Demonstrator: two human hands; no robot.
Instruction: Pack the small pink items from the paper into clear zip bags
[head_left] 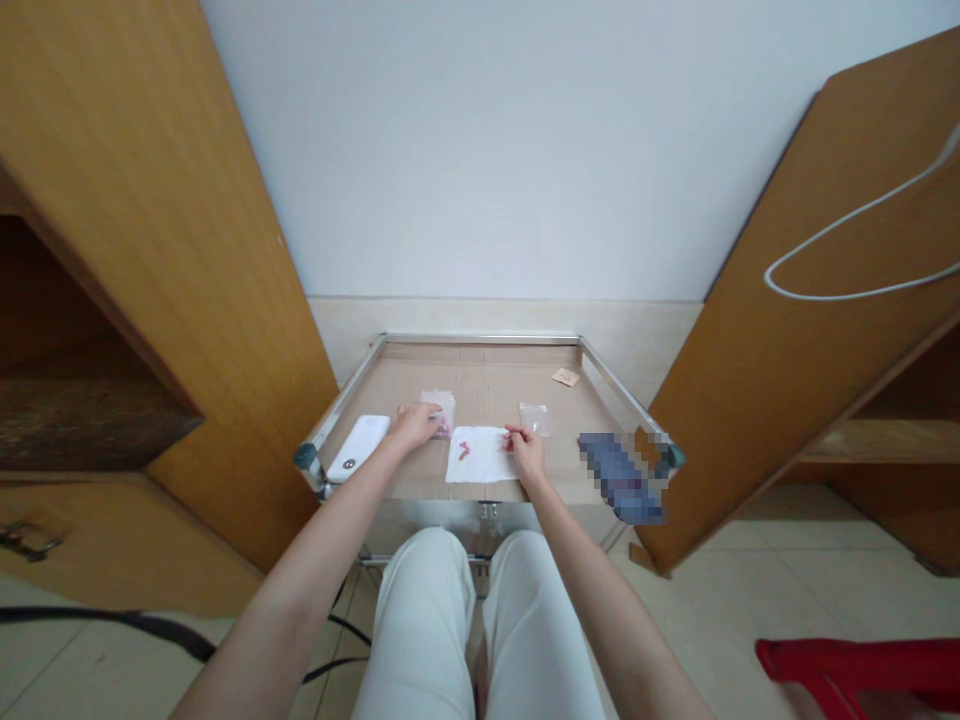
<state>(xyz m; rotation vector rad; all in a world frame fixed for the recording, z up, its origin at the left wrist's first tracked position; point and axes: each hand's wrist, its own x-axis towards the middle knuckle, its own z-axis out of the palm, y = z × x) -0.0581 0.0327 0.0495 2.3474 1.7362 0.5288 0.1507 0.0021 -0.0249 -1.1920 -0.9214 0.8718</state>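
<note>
My left hand (417,423) rests on the small table (487,385), its fingers curled on a clear plastic bag (441,408) that holds something pink. My right hand (526,453) sits at the right edge of a white sheet (480,455), fingertips pinched on a small pink piece. A tiny red-brown piece (463,450) lies on the sheet's left part. A second small clear bag (535,418) lies just beyond my right hand.
A white power bank (358,447) lies at the table's left front. A small tan card (565,377) sits at the back right. A blurred dark object (621,478) hangs off the right front corner. Wooden wardrobe doors stand open on both sides; a red stool (862,670) is at lower right.
</note>
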